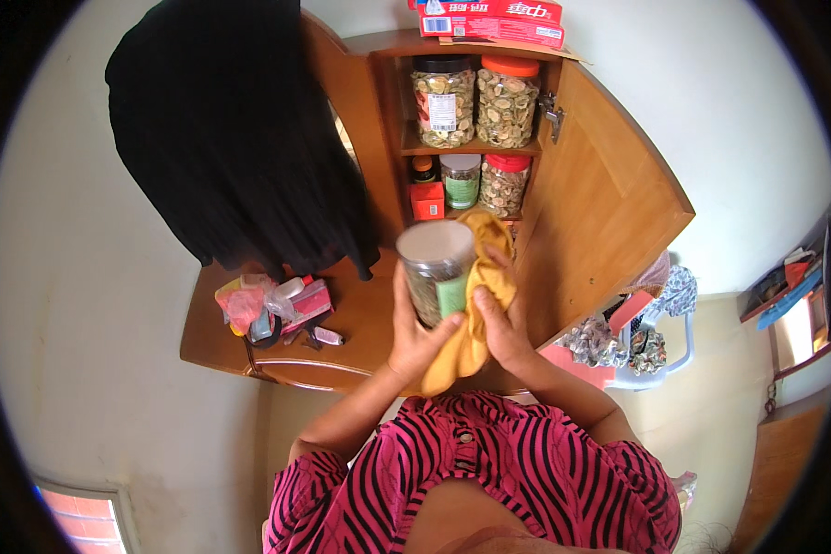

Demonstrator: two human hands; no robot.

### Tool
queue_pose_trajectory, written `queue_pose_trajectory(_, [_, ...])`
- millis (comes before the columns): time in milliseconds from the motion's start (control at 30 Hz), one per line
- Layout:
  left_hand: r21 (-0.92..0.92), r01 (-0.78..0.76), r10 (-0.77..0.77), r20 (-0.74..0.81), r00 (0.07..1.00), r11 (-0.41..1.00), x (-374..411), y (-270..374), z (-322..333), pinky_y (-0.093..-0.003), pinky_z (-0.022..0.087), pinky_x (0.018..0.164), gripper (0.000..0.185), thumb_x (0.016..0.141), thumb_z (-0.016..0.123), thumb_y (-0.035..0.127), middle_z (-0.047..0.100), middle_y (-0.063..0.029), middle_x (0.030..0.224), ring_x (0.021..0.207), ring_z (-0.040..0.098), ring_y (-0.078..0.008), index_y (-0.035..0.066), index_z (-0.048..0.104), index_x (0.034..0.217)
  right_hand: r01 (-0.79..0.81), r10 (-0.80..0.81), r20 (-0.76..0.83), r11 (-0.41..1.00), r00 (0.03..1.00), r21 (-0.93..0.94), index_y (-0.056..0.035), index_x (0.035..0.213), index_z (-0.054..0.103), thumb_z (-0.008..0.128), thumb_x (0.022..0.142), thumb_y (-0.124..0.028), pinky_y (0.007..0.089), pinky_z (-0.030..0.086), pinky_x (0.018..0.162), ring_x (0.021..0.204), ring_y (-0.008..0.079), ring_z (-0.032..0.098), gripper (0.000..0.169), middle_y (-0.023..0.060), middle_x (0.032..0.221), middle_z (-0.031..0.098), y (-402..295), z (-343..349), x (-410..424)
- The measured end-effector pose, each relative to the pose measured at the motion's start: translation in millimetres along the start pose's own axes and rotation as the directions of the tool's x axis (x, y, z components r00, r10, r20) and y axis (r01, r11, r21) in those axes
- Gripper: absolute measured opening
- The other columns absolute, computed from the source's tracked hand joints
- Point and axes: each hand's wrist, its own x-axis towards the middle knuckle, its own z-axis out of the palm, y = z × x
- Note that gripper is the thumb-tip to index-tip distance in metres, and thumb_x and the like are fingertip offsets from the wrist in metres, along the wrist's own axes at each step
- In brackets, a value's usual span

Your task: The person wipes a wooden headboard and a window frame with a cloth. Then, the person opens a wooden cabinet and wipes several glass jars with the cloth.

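Note:
My left hand (415, 339) grips a clear jar (424, 280) with a pale lid and a green label, held upright in front of me. In my right hand (504, 325) is a yellow cloth (490, 284), bunched against the jar's right side, with its lower end hanging between my wrists. Beyond the jar stands an open wooden cabinet (381, 138). Its upper shelf holds a black-lidded jar (426, 86) and an orange-lidded jar (507, 104) of dried slices. Below them are a red-lidded jar (504, 185), a grey-lidded jar (461, 183), a small dark bottle (423, 170) and a red box (427, 201).
The cabinet door (595, 201) swings out to the right. Black fabric (235, 138) drapes over the left part. Plastic bags and small items (270, 305) lie on the wooden tabletop (367, 315). Red boxes (492, 21) sit on top. A plastic chair (685, 346) bears clothes at right.

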Motion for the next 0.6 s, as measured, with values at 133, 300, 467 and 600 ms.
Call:
queue_pose_trajectory(133, [-0.332,0.097,-0.031,0.199,0.980,0.938,-13,10,14,-0.0384,0.024,0.116,0.095,0.090,0.066,0.032,0.027,-0.0167,0.152,0.140,0.030,-0.0259,-0.001,0.003,0.153,0.101,-0.101,-0.009,0.995,0.995,0.018,-0.0002,0.135,0.047,0.060,0.092,-0.015,0.0342,0.036,0.105,0.120,0.0210,0.049,0.048,0.0121,0.128,0.053,-34,-14,28])
queue_pose_trajectory(300, [-0.652,0.317,-0.153,0.296,0.943,0.689,6,22,7,-0.0388,0.036,0.111,0.097,0.087,0.057,0.065,0.041,-0.0137,0.146,0.132,0.045,-0.0235,-0.001,0.021,0.149,0.079,-0.076,-0.032,0.990,0.997,0.117,0.0006,0.142,0.040,0.053,0.097,-0.026,0.0326,0.036,0.105,0.123,0.0199,0.048,0.054,0.0117,0.133,0.050,-27,-21,15])
queue_pose_trajectory(467, [-0.671,0.378,-0.158,0.366,0.917,0.638,-12,19,6,-0.0361,0.042,0.106,0.092,0.081,0.069,0.058,0.053,-0.0114,0.136,0.124,0.052,-0.0207,-0.002,0.037,0.142,-0.078,0.077,0.014,0.950,0.997,0.301,-0.0002,0.142,0.037,0.051,0.098,-0.023,0.0356,0.034,0.109,0.123,0.0222,0.048,0.052,0.0105,0.134,0.050,-44,-10,11])
queue_pose_trajectory(600, [-0.560,0.204,-0.114,0.192,0.975,0.803,-3,14,-4,-0.0341,0.041,0.104,0.079,0.085,0.070,0.041,0.055,-0.0109,0.130,0.119,0.053,-0.0188,-0.003,0.037,0.141,0.293,-0.296,0.026,0.924,0.955,-0.247,0.0007,0.136,0.047,0.060,0.090,-0.028,0.0425,0.030,0.112,0.132,0.0341,0.041,0.056,0.0198,0.136,0.049,-33,-12,10])
